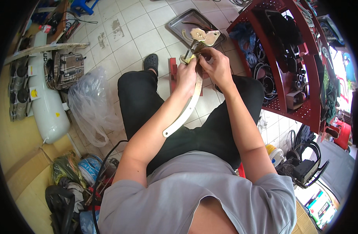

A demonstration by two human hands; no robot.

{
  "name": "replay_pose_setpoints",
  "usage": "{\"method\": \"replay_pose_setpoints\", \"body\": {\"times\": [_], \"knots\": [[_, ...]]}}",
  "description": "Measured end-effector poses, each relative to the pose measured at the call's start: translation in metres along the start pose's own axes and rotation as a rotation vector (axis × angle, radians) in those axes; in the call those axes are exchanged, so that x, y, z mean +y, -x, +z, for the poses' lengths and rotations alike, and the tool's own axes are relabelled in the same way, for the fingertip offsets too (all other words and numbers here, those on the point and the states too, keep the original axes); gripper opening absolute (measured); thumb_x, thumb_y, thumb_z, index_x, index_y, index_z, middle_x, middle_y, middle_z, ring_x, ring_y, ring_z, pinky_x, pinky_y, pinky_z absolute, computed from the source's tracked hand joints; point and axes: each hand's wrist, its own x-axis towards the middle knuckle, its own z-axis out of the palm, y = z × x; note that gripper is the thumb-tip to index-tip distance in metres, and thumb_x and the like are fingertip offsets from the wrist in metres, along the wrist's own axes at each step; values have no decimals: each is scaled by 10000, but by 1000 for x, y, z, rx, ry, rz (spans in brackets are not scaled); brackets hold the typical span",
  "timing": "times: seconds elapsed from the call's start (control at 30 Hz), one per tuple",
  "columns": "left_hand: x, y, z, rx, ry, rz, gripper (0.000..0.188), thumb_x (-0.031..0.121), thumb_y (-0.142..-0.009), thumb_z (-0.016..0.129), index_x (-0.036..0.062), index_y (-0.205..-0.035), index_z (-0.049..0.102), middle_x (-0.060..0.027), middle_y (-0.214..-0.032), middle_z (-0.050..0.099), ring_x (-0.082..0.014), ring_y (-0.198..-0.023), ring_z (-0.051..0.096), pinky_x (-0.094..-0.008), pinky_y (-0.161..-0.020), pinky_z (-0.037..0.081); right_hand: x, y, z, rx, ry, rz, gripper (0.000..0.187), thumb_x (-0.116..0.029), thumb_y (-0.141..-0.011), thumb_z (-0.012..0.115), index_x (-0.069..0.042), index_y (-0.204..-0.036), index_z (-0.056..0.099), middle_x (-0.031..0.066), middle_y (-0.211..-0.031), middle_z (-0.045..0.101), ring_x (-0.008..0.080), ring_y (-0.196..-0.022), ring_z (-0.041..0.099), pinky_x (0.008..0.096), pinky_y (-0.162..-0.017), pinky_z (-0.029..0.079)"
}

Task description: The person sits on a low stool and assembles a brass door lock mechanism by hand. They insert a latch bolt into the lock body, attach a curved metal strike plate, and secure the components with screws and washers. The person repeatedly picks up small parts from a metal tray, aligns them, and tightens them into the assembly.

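White floor tiles [147, 35] lie behind as my left hand [186, 75] and right hand [217, 68] both clamp the stiff, probably light curved metal arm [185, 114] near its upper joint, in frame centre.

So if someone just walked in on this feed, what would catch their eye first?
Most likely the long curved metal arm at centre, held over the lap by both hands: the left hand grips it near the top while the right hand works with its fingers at the gold-coloured bracket on its upper end. Next, the red perforated shelf rack of parts at right, and the pale air tank lying at left.
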Motion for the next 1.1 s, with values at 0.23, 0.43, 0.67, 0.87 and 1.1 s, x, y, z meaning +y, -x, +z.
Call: {"method": "replay_pose_setpoints", "body": {"times": [0.23,0.43,0.67,0.87,1.1], "knots": [[1,1,0,-9,27,2,199,145,-968,435,-13,-1050,525,-119,-955,598,-202,-807,623,-343,-678,539,7,-1,4,39,96,-122,207,-134,-783,647,7,-935,657,170,-849,627,289,-687,620,342,-657,507],[5,4,3,2,3,-25,207,140,-976,405,1,-1082,516,-108,-975,598,-187,-795,633,-335,-640,558,10,2,9,57,-50,24,246,-158,-768,663,23,-936,654,162,-842,620,251,-681,614,321,-647,496],[8,7,8,-5,44,-4,197,142,-972,431,-4,-1067,523,-110,-951,596,-191,-805,623,-340,-681,553,13,0,12,82,-56,98,257,-177,-755,682,33,-900,649,156,-765,617,243,-673,606,330,-654,482],[7,6,7,-40,45,-2,197,140,-974,427,-5,-1065,522,-113,-969,590,-191,-807,623,-349,-684,559,13,0,11,93,-47,129,279,-199,-738,701,34,-881,645,143,-727,604,243,-660,590,336,-653,475],[1,1,0,-44,55,3,189,145,-971,434,-8,-1037,523,-113,-951,590,-195,-800,625,-350,-675,561,9,2,9,102,-47,95,249,-171,-729,661,24,-884,646,128,-734,589,223,-647,574,322,-639,471]]}}
